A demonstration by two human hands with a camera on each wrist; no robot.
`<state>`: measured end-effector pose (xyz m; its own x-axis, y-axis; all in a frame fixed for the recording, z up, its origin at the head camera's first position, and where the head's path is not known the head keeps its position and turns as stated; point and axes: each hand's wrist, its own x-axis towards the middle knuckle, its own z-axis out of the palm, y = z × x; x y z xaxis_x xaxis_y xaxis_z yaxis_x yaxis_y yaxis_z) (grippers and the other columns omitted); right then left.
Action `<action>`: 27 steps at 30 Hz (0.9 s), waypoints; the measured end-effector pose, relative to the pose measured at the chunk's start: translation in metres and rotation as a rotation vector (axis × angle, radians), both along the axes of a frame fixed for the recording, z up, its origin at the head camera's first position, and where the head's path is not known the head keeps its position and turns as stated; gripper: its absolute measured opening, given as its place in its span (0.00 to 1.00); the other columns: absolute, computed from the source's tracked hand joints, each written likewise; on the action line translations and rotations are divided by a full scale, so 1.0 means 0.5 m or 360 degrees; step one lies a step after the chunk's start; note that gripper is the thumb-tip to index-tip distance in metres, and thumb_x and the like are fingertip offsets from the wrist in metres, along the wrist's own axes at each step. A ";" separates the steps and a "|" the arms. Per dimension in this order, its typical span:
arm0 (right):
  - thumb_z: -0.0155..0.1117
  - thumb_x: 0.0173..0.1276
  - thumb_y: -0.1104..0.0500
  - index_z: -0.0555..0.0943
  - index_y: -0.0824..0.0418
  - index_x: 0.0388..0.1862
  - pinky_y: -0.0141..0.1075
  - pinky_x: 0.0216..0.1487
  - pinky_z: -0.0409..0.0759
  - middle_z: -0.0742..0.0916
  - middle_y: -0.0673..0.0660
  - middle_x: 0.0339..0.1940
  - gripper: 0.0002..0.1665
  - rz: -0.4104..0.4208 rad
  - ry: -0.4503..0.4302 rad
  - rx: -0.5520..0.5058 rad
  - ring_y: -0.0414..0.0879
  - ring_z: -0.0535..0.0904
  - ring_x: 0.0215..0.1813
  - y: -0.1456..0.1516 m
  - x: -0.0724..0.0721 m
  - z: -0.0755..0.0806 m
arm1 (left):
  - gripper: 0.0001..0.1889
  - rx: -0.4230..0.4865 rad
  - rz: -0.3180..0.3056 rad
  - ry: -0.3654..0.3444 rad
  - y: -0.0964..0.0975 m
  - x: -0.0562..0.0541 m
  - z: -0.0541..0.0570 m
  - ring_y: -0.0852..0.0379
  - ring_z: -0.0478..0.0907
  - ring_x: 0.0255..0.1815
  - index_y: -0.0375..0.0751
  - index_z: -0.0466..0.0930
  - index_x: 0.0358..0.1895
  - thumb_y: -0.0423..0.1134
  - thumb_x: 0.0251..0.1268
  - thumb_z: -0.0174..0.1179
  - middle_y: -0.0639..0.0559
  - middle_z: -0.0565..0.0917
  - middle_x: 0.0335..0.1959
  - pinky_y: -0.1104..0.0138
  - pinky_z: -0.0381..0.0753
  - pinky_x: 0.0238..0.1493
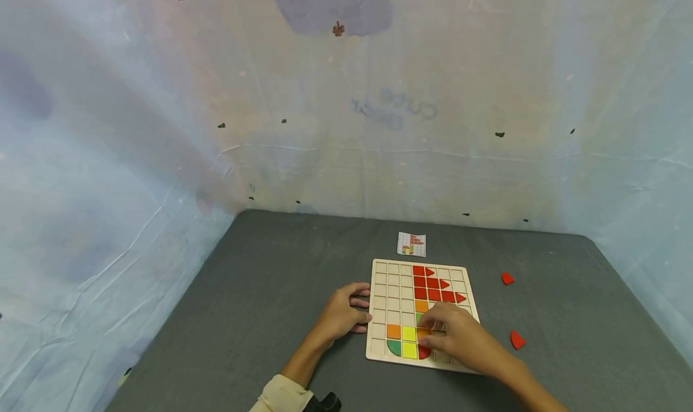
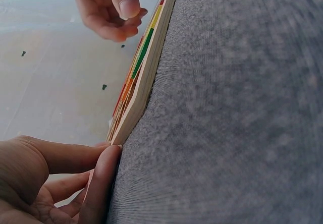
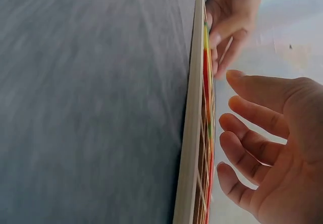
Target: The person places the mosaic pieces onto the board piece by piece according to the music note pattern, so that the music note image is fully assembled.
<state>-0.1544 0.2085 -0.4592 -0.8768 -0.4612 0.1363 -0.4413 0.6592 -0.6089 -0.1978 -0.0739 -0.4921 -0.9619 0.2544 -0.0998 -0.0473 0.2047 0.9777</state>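
A wooden grid board (image 1: 381, 301) lies on the dark table, partly filled with coloured pieces. Red squares and triangles (image 1: 433, 282) form stepped rows in its upper right. Lower down are yellow squares (image 1: 409, 334), an orange square (image 1: 393, 331), a rounded green piece (image 1: 394, 347) and a rounded red piece (image 1: 425, 353). At the board's left edge, my left hand (image 1: 340, 313) pinches the rim between thumb and finger, as the left wrist view shows. Over the lower right hovers my right hand (image 1: 460, 337), fingers loosely bent and holding nothing; it hides several cells.
Behind the board lies a small printed card (image 1: 411, 244) with a coloured pattern. Two loose red pieces, one farther back (image 1: 507, 278) and one nearer (image 1: 517, 340), lie to the board's right. Pale patterned sheeting (image 1: 368, 177) surrounds the table's back and sides.
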 end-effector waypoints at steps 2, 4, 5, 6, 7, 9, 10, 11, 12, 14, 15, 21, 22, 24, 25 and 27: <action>0.80 0.65 0.51 0.89 0.50 0.43 0.33 0.39 0.82 0.86 0.41 0.39 0.11 -0.0035 -0.0010 -0.0016 0.35 0.78 0.39 0.014 0.001 0.000 | 0.37 0.0004 -0.0001 0.0001 0.000 0.000 -0.001 0.50 0.84 0.52 0.36 0.76 0.73 0.21 0.57 0.72 0.42 0.81 0.62 0.58 0.92 0.31; 0.80 0.65 0.51 0.89 0.51 0.44 0.32 0.39 0.81 0.86 0.42 0.39 0.12 -0.0083 -0.0020 -0.0011 0.35 0.78 0.39 0.028 0.003 0.001 | 0.37 0.0005 -0.0001 0.0005 0.000 0.000 -0.001 0.50 0.84 0.52 0.36 0.75 0.73 0.21 0.57 0.71 0.42 0.81 0.62 0.58 0.92 0.30; 0.80 0.65 0.51 0.89 0.51 0.44 0.32 0.39 0.81 0.86 0.41 0.39 0.12 -0.0100 -0.0019 0.0001 0.35 0.78 0.39 0.035 0.005 0.002 | 0.37 0.0004 -0.0001 0.0008 0.000 0.000 -0.001 0.50 0.84 0.52 0.36 0.75 0.73 0.21 0.57 0.71 0.42 0.81 0.62 0.59 0.92 0.30; 0.81 0.65 0.51 0.89 0.51 0.44 0.32 0.39 0.81 0.86 0.41 0.39 0.12 -0.0124 -0.0023 0.0011 0.35 0.77 0.39 0.041 0.006 0.002 | 0.37 0.0005 -0.0001 0.0010 0.000 0.000 -0.002 0.50 0.84 0.52 0.36 0.76 0.73 0.20 0.57 0.71 0.42 0.81 0.62 0.59 0.92 0.30; 0.81 0.65 0.50 0.89 0.51 0.44 0.32 0.38 0.80 0.86 0.41 0.39 0.13 -0.0147 -0.0016 0.0022 0.35 0.77 0.39 0.047 0.008 0.003 | 0.37 0.0006 -0.0001 0.0013 0.000 0.000 -0.002 0.50 0.84 0.52 0.36 0.76 0.73 0.20 0.57 0.71 0.42 0.81 0.62 0.59 0.92 0.30; 0.82 0.64 0.51 0.89 0.51 0.44 0.33 0.39 0.81 0.86 0.42 0.40 0.13 -0.0195 -0.0011 0.0031 0.36 0.78 0.40 0.059 0.011 0.004 | 0.36 0.0007 -0.0003 0.0013 0.000 0.000 -0.002 0.50 0.84 0.52 0.36 0.76 0.73 0.20 0.57 0.72 0.42 0.81 0.62 0.58 0.92 0.30; 0.82 0.63 0.51 0.89 0.51 0.44 0.33 0.39 0.80 0.86 0.42 0.40 0.13 -0.0220 -0.0012 0.0037 0.36 0.78 0.40 0.066 0.013 0.004 | 0.36 0.0008 -0.0003 0.0012 0.000 0.000 -0.002 0.50 0.84 0.52 0.36 0.76 0.72 0.20 0.57 0.72 0.42 0.82 0.62 0.58 0.92 0.30; 0.82 0.63 0.51 0.89 0.50 0.44 0.33 0.39 0.80 0.86 0.42 0.40 0.13 -0.0244 -0.0012 0.0038 0.36 0.78 0.40 0.072 0.014 0.004 | 0.36 0.0012 -0.0004 0.0012 0.000 0.000 -0.002 0.50 0.84 0.52 0.36 0.76 0.72 0.20 0.57 0.72 0.42 0.82 0.62 0.58 0.92 0.30; 0.83 0.63 0.51 0.89 0.50 0.44 0.33 0.39 0.80 0.86 0.43 0.39 0.13 -0.0267 -0.0012 0.0031 0.37 0.78 0.40 0.078 0.016 0.005 | 0.36 0.0013 -0.0003 0.0012 0.000 0.000 -0.002 0.50 0.84 0.52 0.36 0.76 0.72 0.20 0.57 0.72 0.42 0.82 0.62 0.58 0.92 0.30; 0.83 0.62 0.50 0.89 0.50 0.44 0.34 0.40 0.80 0.86 0.43 0.39 0.14 -0.0307 -0.0001 0.0033 0.37 0.78 0.40 0.091 0.020 0.004 | 0.36 0.0014 -0.0004 0.0011 0.000 0.000 -0.003 0.50 0.84 0.52 0.36 0.76 0.72 0.20 0.57 0.72 0.42 0.81 0.62 0.58 0.92 0.30; 0.83 0.62 0.50 0.89 0.50 0.44 0.34 0.40 0.80 0.86 0.43 0.39 0.14 -0.0324 0.0000 0.0035 0.37 0.78 0.40 0.098 0.022 0.004 | 0.36 0.0014 -0.0003 0.0012 0.000 0.000 -0.003 0.49 0.84 0.52 0.36 0.76 0.72 0.20 0.57 0.72 0.42 0.81 0.62 0.58 0.92 0.30; 0.82 0.63 0.50 0.89 0.50 0.44 0.34 0.39 0.81 0.85 0.41 0.37 0.13 -0.0428 0.0043 0.0083 0.32 0.77 0.39 0.143 0.028 -0.006 | 0.36 0.0007 0.0002 0.0007 0.001 0.001 -0.003 0.49 0.84 0.53 0.36 0.76 0.72 0.21 0.57 0.72 0.42 0.81 0.62 0.58 0.92 0.30; 0.82 0.63 0.50 0.89 0.50 0.44 0.34 0.40 0.81 0.85 0.40 0.37 0.13 -0.0448 0.0047 0.0093 0.31 0.77 0.39 0.151 0.028 -0.008 | 0.36 0.0008 0.0002 0.0007 0.001 0.001 -0.003 0.49 0.84 0.53 0.36 0.76 0.73 0.21 0.57 0.72 0.42 0.81 0.62 0.58 0.92 0.30; 0.82 0.63 0.49 0.89 0.49 0.44 0.34 0.41 0.82 0.86 0.40 0.38 0.14 -0.0480 0.0035 0.0113 0.31 0.78 0.40 0.166 0.030 -0.011 | 0.36 0.0010 0.0003 0.0008 0.001 0.001 -0.003 0.49 0.84 0.53 0.36 0.76 0.73 0.21 0.57 0.72 0.42 0.81 0.62 0.58 0.92 0.30; 0.82 0.63 0.48 0.89 0.49 0.45 0.34 0.42 0.82 0.86 0.40 0.39 0.14 -0.0488 0.0022 0.0126 0.30 0.78 0.40 0.174 0.031 -0.012 | 0.36 0.0010 0.0003 0.0009 0.001 0.001 -0.003 0.49 0.84 0.53 0.36 0.76 0.73 0.21 0.57 0.72 0.42 0.81 0.62 0.58 0.92 0.30; 0.81 0.63 0.47 0.89 0.49 0.46 0.35 0.43 0.84 0.88 0.42 0.42 0.15 -0.0500 -0.0013 0.0133 0.32 0.80 0.42 0.190 0.034 -0.013 | 0.36 0.0013 0.0003 0.0011 0.001 0.001 -0.003 0.49 0.84 0.53 0.36 0.76 0.73 0.21 0.57 0.72 0.42 0.81 0.62 0.58 0.92 0.30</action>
<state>-0.1375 0.3033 -0.4658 -0.9789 -0.1774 0.1018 -0.2040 0.8103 -0.5494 -0.1972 -0.0733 -0.4935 -0.9630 0.2537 -0.0913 -0.0411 0.1967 0.9796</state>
